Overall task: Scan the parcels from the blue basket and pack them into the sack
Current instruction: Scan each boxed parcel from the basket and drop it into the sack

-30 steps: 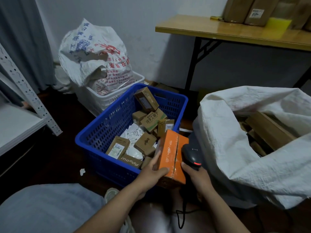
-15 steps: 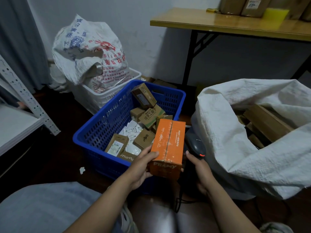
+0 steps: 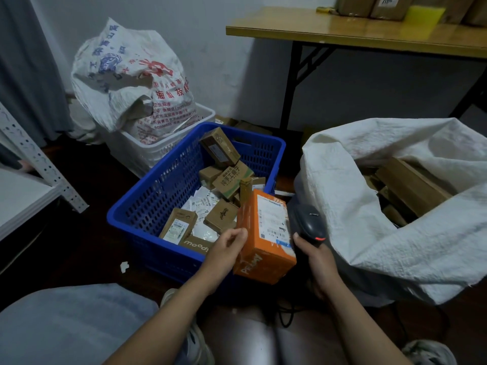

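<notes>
Parcel: orange box (image 3: pixel 266 233), label up, at the near rim of the blue basket (image 3: pixel 158 196), long axis away from me. My left fingers (image 3: pixel 237 234) pinch its left edge; my right fingers (image 3: pixel 300 242) grip the scanner (image 3: pixel 309 225) just beside it, sack (image 3: pixel 369 206) side.

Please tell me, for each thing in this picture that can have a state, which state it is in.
orange box, held tilted, label side up
left hand, grips the orange box
right hand, holds the scanner
scanner, red light on, just right of the orange box
blue basket, partly filled with parcels
sack, mouth open, brown boxes inside
</notes>
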